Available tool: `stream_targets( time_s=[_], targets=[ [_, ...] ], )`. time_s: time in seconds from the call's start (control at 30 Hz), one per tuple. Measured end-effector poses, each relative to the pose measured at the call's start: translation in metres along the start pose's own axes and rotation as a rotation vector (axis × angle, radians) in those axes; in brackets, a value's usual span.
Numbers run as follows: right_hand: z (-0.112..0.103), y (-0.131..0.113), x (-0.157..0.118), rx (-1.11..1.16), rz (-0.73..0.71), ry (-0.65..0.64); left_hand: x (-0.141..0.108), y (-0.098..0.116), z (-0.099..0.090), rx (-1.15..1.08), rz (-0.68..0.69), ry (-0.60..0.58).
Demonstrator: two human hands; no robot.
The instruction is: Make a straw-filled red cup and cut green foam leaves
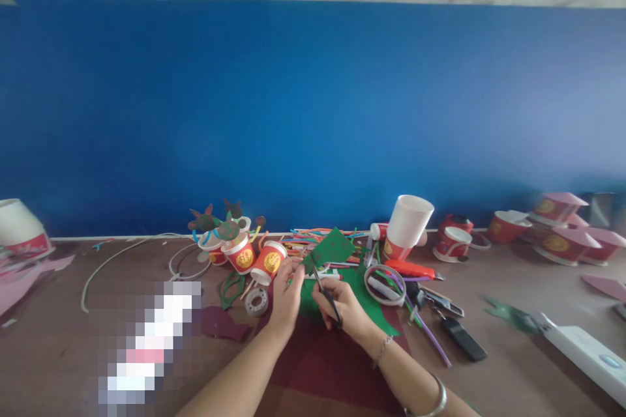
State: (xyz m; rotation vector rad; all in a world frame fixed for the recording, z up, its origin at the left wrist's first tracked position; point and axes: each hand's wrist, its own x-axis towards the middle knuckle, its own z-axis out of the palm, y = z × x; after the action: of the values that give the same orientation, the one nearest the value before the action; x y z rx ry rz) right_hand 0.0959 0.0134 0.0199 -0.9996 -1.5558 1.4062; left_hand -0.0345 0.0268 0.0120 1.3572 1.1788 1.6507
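A piece of green paper (pixel 335 247) with faint drawn marks is pinched at its left corner by my left hand (pixel 289 290). My right hand (pixel 340 303) has its fingers in the handles of black scissors (pixel 327 296), whose blades point up and left at the lower edge of that paper. Beneath my hands lie a larger green sheet (pixel 379 313) and a dark red sheet (pixel 313 365). A white tape roll (pixel 257 301) sits just left of my left wrist.
Red paper cups (pixel 239 254) with decorations stand at the back left. To the right are stacked white cups (pixel 411 218), an orange cutter (pixel 411 269), a tape ring (pixel 385 285), black keys (pixel 462 337) and a white box (pixel 587 352). Colored sticks lie behind my hands.
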Motion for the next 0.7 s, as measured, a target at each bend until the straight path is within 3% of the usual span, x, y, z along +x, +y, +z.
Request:
stream_targets(
  time_s=[0.7],
  targets=[
    [0.0015, 0.0012, 0.0011, 0.053, 0.012, 0.041, -0.0031, 0.0020, 0.0036, -0.054, -0.041, -0.062]
  ],
)
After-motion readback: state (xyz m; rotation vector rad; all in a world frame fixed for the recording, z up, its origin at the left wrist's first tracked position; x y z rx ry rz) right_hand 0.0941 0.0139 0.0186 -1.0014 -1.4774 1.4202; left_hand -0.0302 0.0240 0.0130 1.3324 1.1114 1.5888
